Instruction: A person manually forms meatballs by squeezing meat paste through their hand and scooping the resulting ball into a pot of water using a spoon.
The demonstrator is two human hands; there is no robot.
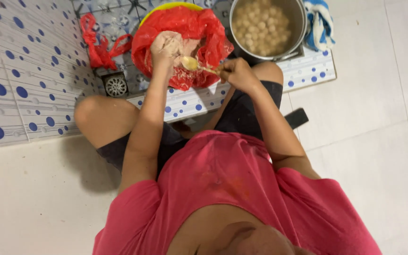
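I observe a pale, sticky paste mixture [191, 47] lying in a red plastic bag [204, 28] that lines a yellow round basin [166, 6], far centre on the floor. My left hand [165, 47] is closed around a lump of that paste, squeezing it above the bag. My right hand [236, 73] grips the handle of a metal spoon [191, 63], whose bowl touches the left hand. To the right of the basin stands a steel pot of pale round balls in liquid [260, 23]. Right of the pot lies a blue-and-white striped cloth [321, 21]. Left of the basin lies a crumpled red plastic bag [99, 45] on a blue-dotted white mat [20, 71].
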